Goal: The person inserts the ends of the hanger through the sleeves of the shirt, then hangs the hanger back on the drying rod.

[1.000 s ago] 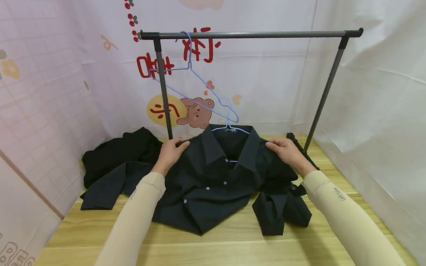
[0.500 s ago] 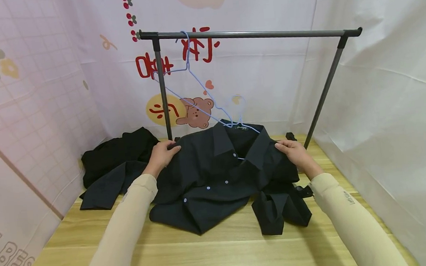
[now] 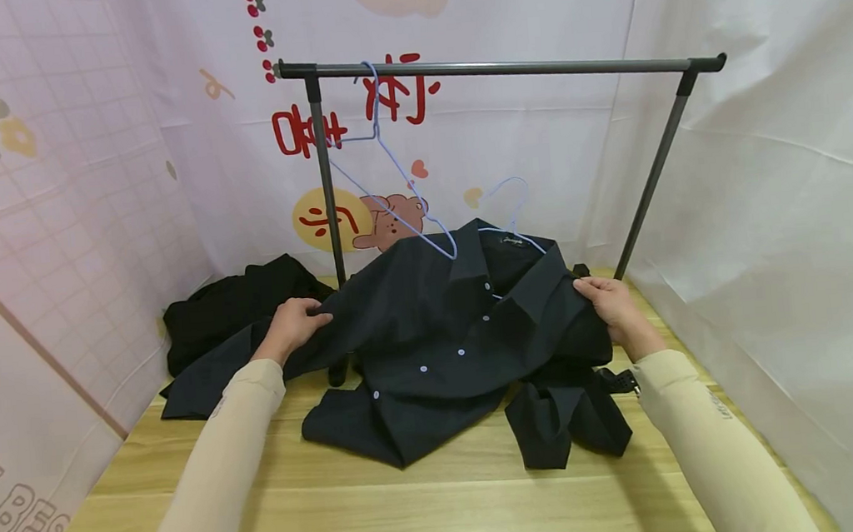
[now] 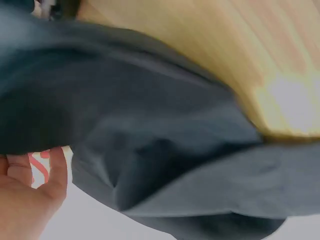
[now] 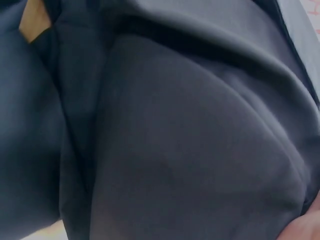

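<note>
A black button-up shirt lies partly raised over the table, its collar upright towards the back. A light blue hanger sits inside the collar, its hook sticking up. My left hand pinches the upper edge of the shirt's left-side sleeve, pulling it out sideways. On the other side, my right hand grips the shirt near the shoulder. Dark cloth fills most of the right wrist view, with part of that hand at the lower corner. The other sleeve hangs folded on the table.
A dark metal clothes rack stands behind, with a second blue hanger on its rail, in front of the shirt's shoulder. Black folded clothing lies at the left back of the wooden table. White printed sheets surround it.
My left hand has moved left and down along the sleeve, stretching it. My right hand, the collar and its hanger have shifted right. The hanger on the rail has turned slightly.
</note>
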The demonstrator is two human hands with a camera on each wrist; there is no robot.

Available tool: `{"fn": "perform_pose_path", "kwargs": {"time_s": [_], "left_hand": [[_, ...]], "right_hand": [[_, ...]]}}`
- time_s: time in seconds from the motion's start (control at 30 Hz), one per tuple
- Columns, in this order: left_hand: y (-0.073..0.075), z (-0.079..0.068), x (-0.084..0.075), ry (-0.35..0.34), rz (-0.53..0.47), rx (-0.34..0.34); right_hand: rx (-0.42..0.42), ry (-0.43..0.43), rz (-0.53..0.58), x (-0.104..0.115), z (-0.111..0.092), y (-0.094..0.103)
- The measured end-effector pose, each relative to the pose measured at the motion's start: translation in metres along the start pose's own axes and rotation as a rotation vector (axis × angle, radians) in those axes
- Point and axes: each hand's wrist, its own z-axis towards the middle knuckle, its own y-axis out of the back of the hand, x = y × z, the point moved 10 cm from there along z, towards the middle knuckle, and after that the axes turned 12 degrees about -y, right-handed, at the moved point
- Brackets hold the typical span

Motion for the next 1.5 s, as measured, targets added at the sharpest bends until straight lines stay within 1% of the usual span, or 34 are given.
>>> {"fn": "perform_pose_path", "kwargs": {"time_s": [0.13, 0.3, 0.4, 0.47, 0.6, 0.67, 0.73, 0.83, 0.9, 0.97, 1.03, 1.17, 1.3, 1.33, 1.4, 1.5], "left_hand": [[0.009, -0.005, 0.008, -0.015, 0.100, 0.011], [0.025, -0.012, 0.014, -0.047, 0.284, -0.027], [0.032, -0.016, 0.020, -0.040, 0.353, -0.039], [0.035, -0.018, 0.022, -0.039, 0.366, -0.041], [0.040, -0.021, 0.027, -0.050, 0.317, -0.059], [0.040, -0.023, 0.028, -0.061, 0.295, -0.053], [0.039, -0.026, 0.033, -0.061, 0.297, -0.030], [0.038, -0.032, 0.042, -0.047, 0.358, 0.013], [0.041, -0.037, 0.050, -0.024, 0.403, 0.028], [0.047, -0.042, 0.056, -0.002, 0.435, 0.026], [0.055, -0.046, 0.061, 0.024, 0.445, 0.013], [0.070, -0.050, 0.065, 0.065, 0.461, -0.017], [0.080, -0.046, 0.060, 0.053, 0.481, -0.062], [0.082, -0.044, 0.057, 0.042, 0.486, -0.093], [0.088, -0.042, 0.050, 0.012, 0.507, -0.185], [0.096, -0.041, 0.038, -0.011, 0.532, -0.319]], "right_hand": [[-0.033, -0.019, 0.060, -0.001, -0.003, 0.006], [-0.080, -0.019, 0.092, -0.002, -0.005, 0.013], [-0.108, -0.002, 0.117, -0.001, -0.007, 0.020], [-0.120, 0.009, 0.141, -0.002, -0.009, 0.025], [-0.137, 0.027, 0.182, -0.003, -0.012, 0.034], [-0.148, 0.036, 0.185, -0.004, -0.013, 0.039], [-0.156, 0.044, 0.185, -0.004, -0.014, 0.043], [-0.175, 0.053, 0.167, -0.005, -0.016, 0.050], [-0.184, 0.054, 0.166, -0.006, -0.017, 0.055], [-0.195, 0.046, 0.168, -0.007, -0.018, 0.059], [-0.203, 0.036, 0.176, -0.008, -0.019, 0.064], [-0.236, 0.020, 0.186, -0.007, -0.023, 0.071], [-0.256, 0.031, 0.238, -0.004, -0.026, 0.075], [-0.257, 0.036, 0.253, -0.003, -0.026, 0.076], [-0.260, 0.043, 0.268, -0.002, -0.025, 0.075], [-0.285, 0.037, 0.284, -0.003, -0.024, 0.076]]}}
